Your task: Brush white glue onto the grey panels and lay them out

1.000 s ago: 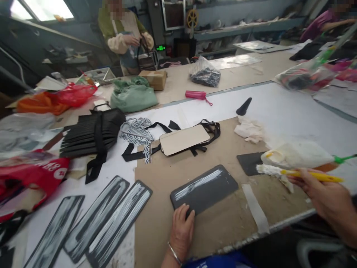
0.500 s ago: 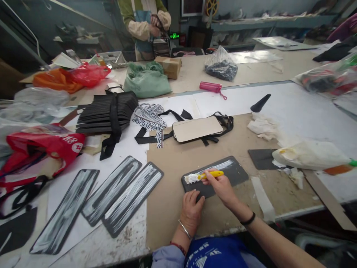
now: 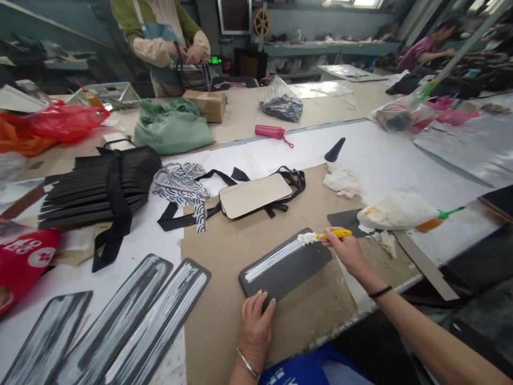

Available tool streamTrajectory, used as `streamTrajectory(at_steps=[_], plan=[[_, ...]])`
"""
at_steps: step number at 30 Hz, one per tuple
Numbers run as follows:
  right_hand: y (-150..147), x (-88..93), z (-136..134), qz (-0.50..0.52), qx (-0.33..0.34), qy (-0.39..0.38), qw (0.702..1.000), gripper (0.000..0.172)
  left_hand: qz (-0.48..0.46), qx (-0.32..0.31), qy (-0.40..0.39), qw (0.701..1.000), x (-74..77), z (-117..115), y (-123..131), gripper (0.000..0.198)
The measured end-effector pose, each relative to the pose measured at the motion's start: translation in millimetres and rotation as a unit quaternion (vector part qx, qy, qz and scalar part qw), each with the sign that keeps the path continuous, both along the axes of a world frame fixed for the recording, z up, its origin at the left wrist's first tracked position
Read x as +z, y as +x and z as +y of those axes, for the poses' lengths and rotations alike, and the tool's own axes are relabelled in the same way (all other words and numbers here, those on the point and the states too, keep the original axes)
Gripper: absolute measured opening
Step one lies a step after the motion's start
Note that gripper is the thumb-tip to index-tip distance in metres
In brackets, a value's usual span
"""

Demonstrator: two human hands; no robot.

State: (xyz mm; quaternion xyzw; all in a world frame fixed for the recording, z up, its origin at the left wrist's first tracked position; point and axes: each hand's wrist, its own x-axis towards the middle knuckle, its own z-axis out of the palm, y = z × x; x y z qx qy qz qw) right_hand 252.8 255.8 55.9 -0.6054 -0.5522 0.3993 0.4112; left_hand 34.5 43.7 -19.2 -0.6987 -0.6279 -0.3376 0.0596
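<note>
Your right hand has carried the yellow-handled brush from the left end of the dark panel to its far right end since half a second ago. You grip the handle between thumb and fingers, and the bristles, loaded with white paste, sit at the end of a white streak along the panel's far edge. Your left hand stays at the near left corner, thumb spread from loosely extended fingers, fingertips resting on the panel. That panel lies flat on a brown board in front of you, its near part uncoated.

To your left lie three streaked dark panels. Beyond your work, a beige panel rests on black straps, with a patterned strap and a stack of black strips farther left. To the right, a whitish plastic bag partly covers a small dark piece, near crumpled tissue.
</note>
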Motion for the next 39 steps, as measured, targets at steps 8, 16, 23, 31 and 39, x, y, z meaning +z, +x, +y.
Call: streamTrajectory(at_steps=[8,16,23,31,39], plan=[[28,16.0,14,-0.087,-0.003,0.024,0.996,0.027,0.019,-0.014,-0.008,1.000,3.6,0,-3,0.038],[42,47.0,-32,-0.255,0.064,0.186,0.947,0.025,0.014,-0.017,0.010,1.000,3.2,2,-3,0.035],[30,26.2,-81,-0.288,0.157,0.240,0.914,0.019,0.027,-0.018,0.012,0.999,3.3,2,-2,0.033],[-28,18.4,-136,-0.244,0.215,0.235,0.916,0.019,-0.111,-0.027,-0.076,0.991,15.3,5,-11,0.034],[-77,20.9,-166,-0.041,0.210,0.102,0.971,0.015,-0.529,0.012,-0.363,0.767,44.2,46,-49,0.035]])
